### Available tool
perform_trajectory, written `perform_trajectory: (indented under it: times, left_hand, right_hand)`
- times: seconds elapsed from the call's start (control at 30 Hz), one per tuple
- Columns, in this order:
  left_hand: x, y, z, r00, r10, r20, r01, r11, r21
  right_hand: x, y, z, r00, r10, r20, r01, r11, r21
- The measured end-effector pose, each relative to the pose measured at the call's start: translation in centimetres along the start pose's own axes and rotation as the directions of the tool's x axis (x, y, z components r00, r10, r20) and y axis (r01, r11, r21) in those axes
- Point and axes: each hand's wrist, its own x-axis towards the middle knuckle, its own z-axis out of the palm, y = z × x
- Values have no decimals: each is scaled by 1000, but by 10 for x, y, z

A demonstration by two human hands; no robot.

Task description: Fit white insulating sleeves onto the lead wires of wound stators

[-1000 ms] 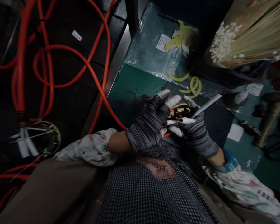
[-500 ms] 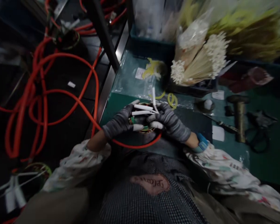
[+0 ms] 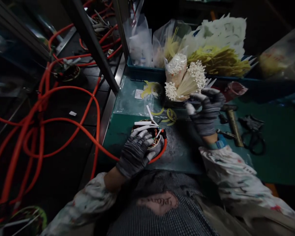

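Green bench (image 3: 280,154) in a dim workshop, orange cable (image 3: 105,150) trailing.
Snagged, that cable might drag the wound ring (image 3: 156,141), near left; the left hand (image 3: 135,150) clasps its rim, and pressing could bend the white sleeves (image 3: 143,123). Farther right, the white-tipped bundle (image 3: 190,83) risks a knock from the right hand (image 3: 207,113), thumb and fingers apart.

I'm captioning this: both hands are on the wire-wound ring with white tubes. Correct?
No: only the left hand is on the wire-wound ring with white tubes; the head view shows the right hand away from it, near the bundle of white-tipped sticks.
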Motion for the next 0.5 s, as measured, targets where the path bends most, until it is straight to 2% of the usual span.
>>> perform_trajectory:
  times: [0.1,0.2,0.3,0.4,0.5]
  left_hand:
    - [-6,-7,15,999,1,-43,-1,1000,11]
    - [-9,-10,22,998,6,-58,-5,1000,24]
    - [-11,-10,23,997,-36,-63,36,999,-1]
    - [-13,-10,23,996,-62,-59,58,996,-73]
    - [-13,-12,25,998,-34,-48,29,995,-96]
  right_hand:
    - [22,15,6,993,37,114,-26,995,-99]
    - [31,13,15,966,147,213,-131,988,-88]
    - [30,10,17,965,184,187,-189,982,8]
    - [29,10,6,975,173,138,-197,963,184]
    - [31,4,-23,961,242,134,-273,902,333]
